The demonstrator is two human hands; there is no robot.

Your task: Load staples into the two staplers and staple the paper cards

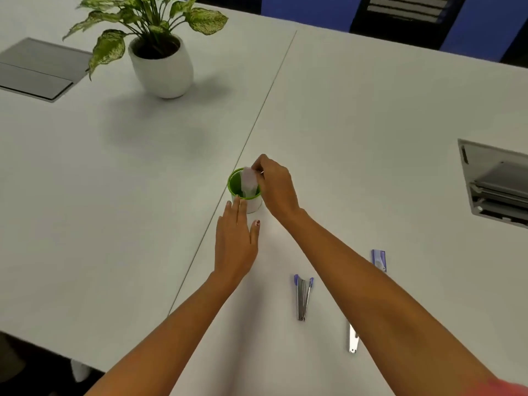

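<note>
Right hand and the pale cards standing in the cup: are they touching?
Touching. The head view shows the right hand pinching the top edge of the paper cards, which stand in the green-lined cup.

A cup [254, 205] stands near the middle of the desk [371, 110], just right of the seam between the two desk tops, with paper cards [248, 180] standing inside it. The right hand [275, 184] is at the cup's right rim and pinches the cards. The left hand [235, 241] is before the cup, its fingers touching the near wall. Nearer the person, one stapler [303, 298] lies right of the left hand. A second stapler [353, 338] lies further right, partly under the right forearm, and a box of staples [379, 260] lies behind it. A potted plant [164, 67] stands far behind on the left.
</note>
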